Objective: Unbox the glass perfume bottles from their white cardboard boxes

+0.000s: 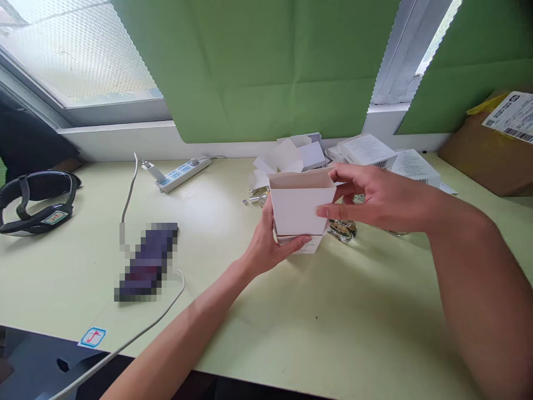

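Note:
Over the middle of the table I hold a small white cardboard box [303, 211], its top open. Fine print shows on its lower part, and a fold or edge runs across above the print. My left hand [270, 244] wraps round the lower left side, thumb across the front. My right hand [362, 194] grips the upper right side, thumb on the front wall and fingers at the back rim. What lies inside the box is hidden from view. Just behind it, partly covered by my right hand, sits a shiny gold-and-clear object [343, 230] whose kind I cannot make out.
Opened white cartons [287, 158] and closed printed boxes [368, 150] lie at the back. A brown parcel [487, 150] stands far right. Leftward are a power strip [183, 175], a blurred dark flat object [147, 261], a white cable [154, 322] and a black headset [37, 203].

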Available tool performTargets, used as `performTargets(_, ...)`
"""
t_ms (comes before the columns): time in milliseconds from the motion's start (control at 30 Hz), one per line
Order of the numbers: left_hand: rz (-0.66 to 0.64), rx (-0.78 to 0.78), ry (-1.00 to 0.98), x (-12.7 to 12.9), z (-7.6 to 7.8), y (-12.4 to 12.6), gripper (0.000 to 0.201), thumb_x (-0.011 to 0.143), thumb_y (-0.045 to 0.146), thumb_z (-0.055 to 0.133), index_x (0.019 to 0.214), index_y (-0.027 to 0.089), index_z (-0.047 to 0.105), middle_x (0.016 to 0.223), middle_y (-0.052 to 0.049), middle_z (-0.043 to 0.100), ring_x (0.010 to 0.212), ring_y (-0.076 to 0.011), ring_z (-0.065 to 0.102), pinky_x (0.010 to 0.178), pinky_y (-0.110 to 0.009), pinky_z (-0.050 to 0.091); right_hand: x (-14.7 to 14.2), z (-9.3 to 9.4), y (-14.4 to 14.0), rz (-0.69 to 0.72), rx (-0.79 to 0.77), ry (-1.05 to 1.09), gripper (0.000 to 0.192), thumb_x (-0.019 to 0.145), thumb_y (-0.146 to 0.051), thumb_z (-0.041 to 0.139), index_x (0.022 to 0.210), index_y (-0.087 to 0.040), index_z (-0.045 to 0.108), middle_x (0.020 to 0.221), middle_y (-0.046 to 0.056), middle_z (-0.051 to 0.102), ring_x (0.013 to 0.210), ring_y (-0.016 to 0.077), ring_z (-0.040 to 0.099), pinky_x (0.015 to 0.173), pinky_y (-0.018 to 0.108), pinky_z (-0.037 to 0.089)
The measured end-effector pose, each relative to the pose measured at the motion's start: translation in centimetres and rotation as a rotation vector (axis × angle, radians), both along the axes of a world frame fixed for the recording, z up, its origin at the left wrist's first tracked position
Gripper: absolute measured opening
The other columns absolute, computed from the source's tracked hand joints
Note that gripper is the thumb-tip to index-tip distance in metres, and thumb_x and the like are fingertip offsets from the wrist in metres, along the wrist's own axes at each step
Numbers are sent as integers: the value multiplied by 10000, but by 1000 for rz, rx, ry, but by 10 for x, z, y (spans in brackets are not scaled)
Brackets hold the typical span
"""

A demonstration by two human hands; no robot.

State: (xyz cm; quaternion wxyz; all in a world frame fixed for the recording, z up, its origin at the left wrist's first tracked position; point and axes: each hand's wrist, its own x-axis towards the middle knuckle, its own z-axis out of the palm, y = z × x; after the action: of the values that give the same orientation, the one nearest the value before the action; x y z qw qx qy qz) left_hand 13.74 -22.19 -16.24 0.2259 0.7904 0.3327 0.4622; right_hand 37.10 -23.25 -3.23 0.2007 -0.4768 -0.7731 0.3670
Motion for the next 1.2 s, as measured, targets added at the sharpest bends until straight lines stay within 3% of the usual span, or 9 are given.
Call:
performTargets(333, -25, -100, -111, 3, -3, -2, 744, 809, 345, 747, 1379, 289, 272, 1304, -106, 479, 1163, -242, 537, 852, -347, 539, -4, -5, 3, -6, 89, 10, 297, 820, -467, 665, 1042, -281, 600, 974, 10, 710, 761, 185, 650, 532, 288, 460)
performTargets(633, -90, -172, -148, 2, -6, 0, 777, 827, 344, 723, 1437, 291, 244, 1307, -115, 480, 1131, -235, 536, 835, -341, 534, -4, -5, 6, 4, 162, -139, 311, 791, -513, 683, 947, -256, 601, 924, 13, 657, 715, 164, 604, 532, 285, 418)
performTargets(833, -175, -63, -253, 1, -3, 3, 620, 910, 376, 598, 1431, 297, 272, 1318, -113, 468, 1105, -206, 532, 831, -330, 515, -1, -11, 9, 28, 145, -197, 326, 773, -513, 694, 934, -251, 585, 949, 14, 642, 727, 166, 599, 556, 295, 421)
performTargets(1067, -151, 28, -406, 5, 6, 1, 270, 982, 356, 479, 1222, 306, 366, 1192, -69, 504, 956, -146, 566, 764, -317, 535, -3, -10, 8, 61, 67, -158, 335, 794, -474, 690, 1060, -295, 594, 951, 2, 664, 656, 150, 585, 518, 279, 410)
performTargets(1200, -127, 37, -393, 5, 7, 1, 228, 985, 331, 478, 1192, 286, 395, 1098, -54, 534, 884, -130, 570, 708, -281, 524, -9, -7, 6, 5, 234, -15, 245, 832, -463, 661, 1015, -301, 672, 1020, 10, 674, 774, 174, 598, 610, 303, 442)
